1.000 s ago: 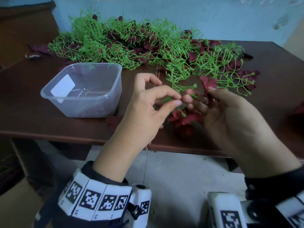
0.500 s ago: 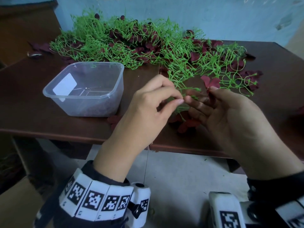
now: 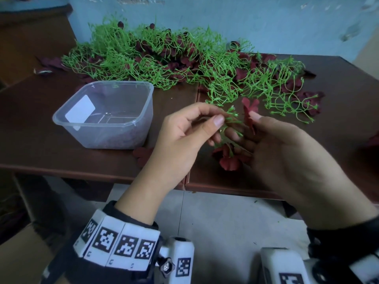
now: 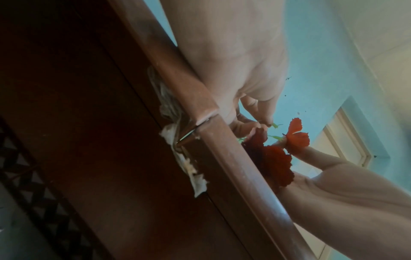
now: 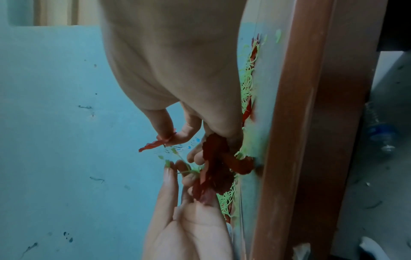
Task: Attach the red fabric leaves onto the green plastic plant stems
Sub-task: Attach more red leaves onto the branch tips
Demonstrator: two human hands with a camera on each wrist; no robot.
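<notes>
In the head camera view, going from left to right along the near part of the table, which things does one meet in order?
Clear plastic container → left hand → green stem sprig pinched by it → red fabric leaf held by the right hand.

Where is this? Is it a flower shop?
Probably not a shop. It looks like a plain room used for making fake plants by hand: a brown table against a scuffed blue wall, a big pile of green stems, and a plastic tub.
</notes>
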